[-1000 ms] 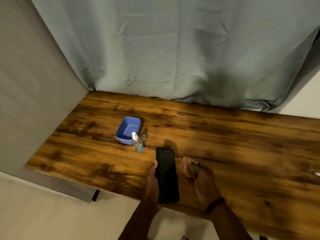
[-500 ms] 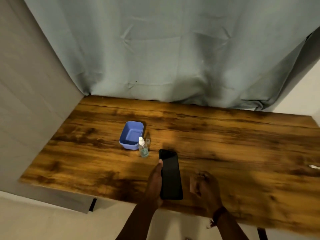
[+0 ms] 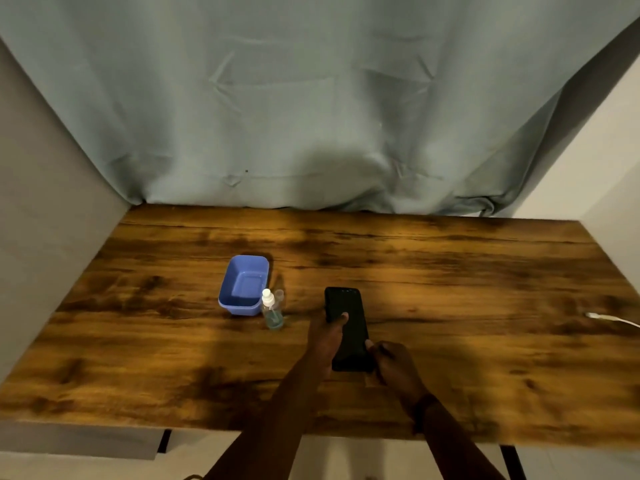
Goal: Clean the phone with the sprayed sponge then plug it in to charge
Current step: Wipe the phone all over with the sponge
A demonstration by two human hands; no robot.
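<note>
My left hand (image 3: 327,336) holds the black phone (image 3: 348,327) from its left side, thumb across the dark screen, just above the wooden table (image 3: 450,271). My right hand (image 3: 394,367) is curled into a fist with its fingertips against the phone's lower right corner. The sponge is hidden inside that fist. A small clear spray bottle (image 3: 272,313) with a white nozzle stands left of the phone. The white end of a charging cable (image 3: 609,318) lies at the table's right edge.
An empty blue plastic tub (image 3: 244,285) sits just left of the bottle, with a small clear cap (image 3: 279,295) beside it. A grey-green curtain (image 3: 311,116) hangs behind the table. A grey wall (image 3: 45,220) borders the left side.
My right hand, which showed a pale thing in its open fingers, has closed and moved left to the phone's lower right corner. The phone stays in my left hand. The view has shifted right.
</note>
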